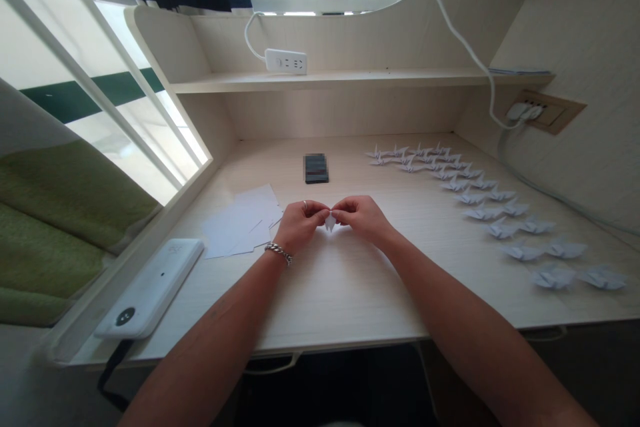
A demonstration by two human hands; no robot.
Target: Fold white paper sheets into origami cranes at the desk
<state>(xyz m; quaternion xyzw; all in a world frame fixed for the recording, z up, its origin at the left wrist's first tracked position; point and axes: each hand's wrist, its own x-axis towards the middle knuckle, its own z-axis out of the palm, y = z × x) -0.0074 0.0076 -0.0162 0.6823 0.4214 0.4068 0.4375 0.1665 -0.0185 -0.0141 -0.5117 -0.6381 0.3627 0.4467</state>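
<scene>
Left hand [300, 223] and right hand [363, 219] pinching, fingertips almost meeting, a small folded white paper piece [330, 221] above the surface [350, 293], long axis running toward the body, tip pointing down. Just left, loose white sheets [240, 223]. Right, paper cranes [500, 228] in receding double rows. Farther ahead, a dark rectangular object [316, 168]; beyond, a power strip [285, 61] on a shelf [380, 80].

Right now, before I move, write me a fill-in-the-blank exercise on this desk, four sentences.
The left hand wears a metal ____ on one finger.
The right hand and the left hand meet at a small white folded piece of ____.
Loose white sheets lie to the ____ of the hands.
Folded paper cranes lie in a double row to the ____ of the hands.

Missing words: ring; paper; left; right.
</scene>
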